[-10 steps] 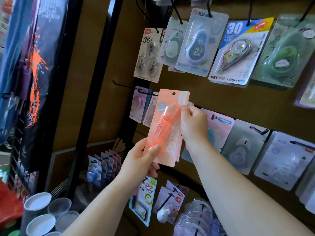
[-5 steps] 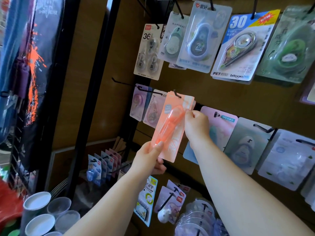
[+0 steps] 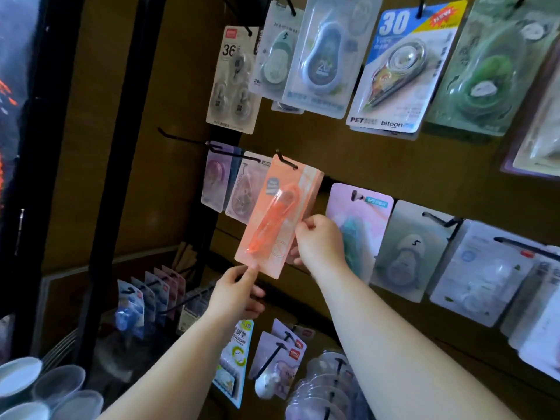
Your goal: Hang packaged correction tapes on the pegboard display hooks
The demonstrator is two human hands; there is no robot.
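While right hand (image 3: 321,244) pinches it, glossy orange card (image 3: 277,216) tilts.

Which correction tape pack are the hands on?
The peach card pack with the long orange dispenser, middle row: right hand pinches its edge, left hand holds its bottom corner. Other packs hang untouched.

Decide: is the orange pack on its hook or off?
On: the hook pokes through the pack; left hand and right hand grip it.

We look through one wide-angle head-worn camera, facing forward and slightly down; we stand close to the pegboard (image 3: 363,156), which fills the frame from 11 to 4 o'clock.
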